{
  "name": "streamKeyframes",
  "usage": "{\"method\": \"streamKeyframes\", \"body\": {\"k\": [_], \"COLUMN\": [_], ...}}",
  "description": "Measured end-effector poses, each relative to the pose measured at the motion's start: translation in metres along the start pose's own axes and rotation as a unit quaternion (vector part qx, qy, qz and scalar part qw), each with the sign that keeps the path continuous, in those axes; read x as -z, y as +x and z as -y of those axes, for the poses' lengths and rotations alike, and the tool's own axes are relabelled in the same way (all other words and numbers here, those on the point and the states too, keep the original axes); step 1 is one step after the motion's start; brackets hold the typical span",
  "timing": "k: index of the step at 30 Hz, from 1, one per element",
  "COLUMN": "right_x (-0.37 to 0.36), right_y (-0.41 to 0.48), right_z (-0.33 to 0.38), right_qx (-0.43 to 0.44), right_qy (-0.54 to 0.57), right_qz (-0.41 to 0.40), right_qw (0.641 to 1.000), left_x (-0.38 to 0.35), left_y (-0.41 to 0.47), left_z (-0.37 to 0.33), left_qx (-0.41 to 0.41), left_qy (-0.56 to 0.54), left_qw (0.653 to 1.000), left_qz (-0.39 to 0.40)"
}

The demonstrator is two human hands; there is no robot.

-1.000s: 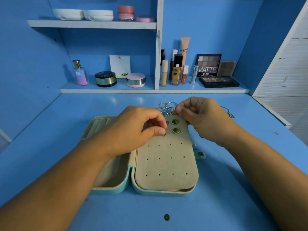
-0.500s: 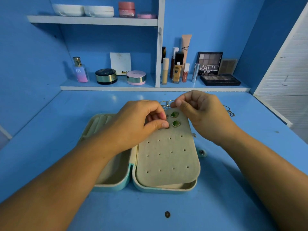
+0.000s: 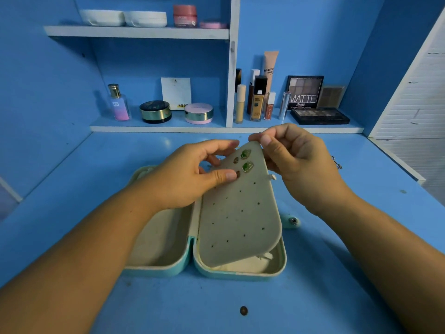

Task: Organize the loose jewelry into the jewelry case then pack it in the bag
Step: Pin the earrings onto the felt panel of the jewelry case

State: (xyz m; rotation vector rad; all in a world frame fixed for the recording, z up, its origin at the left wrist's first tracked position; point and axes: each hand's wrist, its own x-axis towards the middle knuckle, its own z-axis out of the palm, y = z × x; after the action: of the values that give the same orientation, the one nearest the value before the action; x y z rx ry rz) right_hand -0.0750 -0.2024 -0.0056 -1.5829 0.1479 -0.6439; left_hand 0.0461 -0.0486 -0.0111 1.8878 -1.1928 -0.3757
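An open teal jewelry case [image 3: 231, 273] lies on the blue desk. Its beige perforated earring panel [image 3: 240, 218] is lifted and tilted up at the far end. Two green stud earrings [image 3: 246, 160] and two smaller studs sit in the panel's top holes. My right hand [image 3: 296, 165] pinches the panel's top corner. My left hand [image 3: 190, 179] pinches the panel's left edge, thumb on the front beside the lower small stud [image 3: 238, 174], fingers behind. A chain [image 3: 336, 162] peeks out past my right hand; other loose jewelry is hidden by my hands.
A snap tab [image 3: 292, 221] sticks out at the case's right. A small dark round stud [image 3: 243, 310] sits on the desk near the front. Cosmetics, a perfume bottle [image 3: 118, 103] and eyeshadow palettes [image 3: 319, 115] line the back shelf. A white slatted panel stands at right.
The earring panel has been raised from flat to tilted up at its far end, held by both hands. The rings seen behind the case are now hidden.
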Motion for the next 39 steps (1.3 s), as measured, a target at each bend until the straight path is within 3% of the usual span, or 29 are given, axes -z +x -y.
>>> {"method": "streamKeyframes", "body": {"k": [7,14,39], "right_x": [-0.01,-0.021,-0.041], "right_y": [-0.003,-0.011,-0.016], "right_z": [-0.007,-0.019,-0.019], "right_qx": [-0.051,-0.053,-0.033], "right_qy": [0.188,0.078,0.093], "right_qz": [0.052,0.072,0.089], "right_qw": [0.98,0.993,0.991], "left_x": [0.017,0.023,0.028], "left_y": [0.004,0.003,0.006], "left_z": [0.011,0.022,0.027], "left_qx": [0.015,0.035,0.024], "left_qy": [-0.154,-0.319,-0.312], "left_qw": [0.987,0.946,0.948], "left_qz": [0.041,0.044,0.063]}}
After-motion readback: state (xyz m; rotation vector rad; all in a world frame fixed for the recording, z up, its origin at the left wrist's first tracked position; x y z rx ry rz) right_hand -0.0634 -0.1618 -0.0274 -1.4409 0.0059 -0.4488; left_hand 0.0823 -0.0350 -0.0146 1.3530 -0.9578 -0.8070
